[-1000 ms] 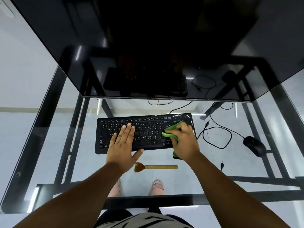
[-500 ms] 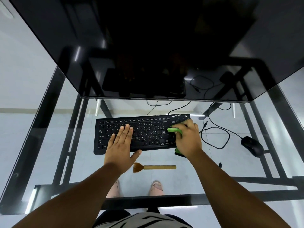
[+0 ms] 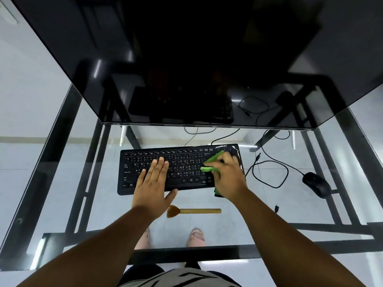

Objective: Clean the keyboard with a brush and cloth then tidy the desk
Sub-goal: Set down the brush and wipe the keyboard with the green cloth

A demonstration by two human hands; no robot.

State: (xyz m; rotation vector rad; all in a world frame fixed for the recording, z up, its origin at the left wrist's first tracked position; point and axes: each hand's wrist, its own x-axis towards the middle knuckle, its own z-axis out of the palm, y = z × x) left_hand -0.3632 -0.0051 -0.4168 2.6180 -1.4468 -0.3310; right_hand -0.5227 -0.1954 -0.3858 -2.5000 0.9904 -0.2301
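Note:
A black keyboard point(image 3: 182, 162) lies flat on the glass desk point(image 3: 269, 214), below the monitor. My left hand point(image 3: 153, 181) rests flat on its left-middle keys, fingers spread, holding nothing. My right hand point(image 3: 228, 177) presses a green cloth point(image 3: 211, 162) onto the keyboard's right end; part of the cloth sticks out under my wrist. A wooden-handled brush point(image 3: 192, 211) lies on the glass just in front of the keyboard, bristles pointing left, untouched.
A large dark monitor point(image 3: 186, 59) overhangs the back of the desk. A black mouse point(image 3: 316, 184) sits to the right, its cable point(image 3: 273, 172) looping beside the keyboard. Black frame bars and my feet show through the glass.
My right hand with the cloth went right toward the keyboard's end, then came back a little left. My left hand stayed on the keys.

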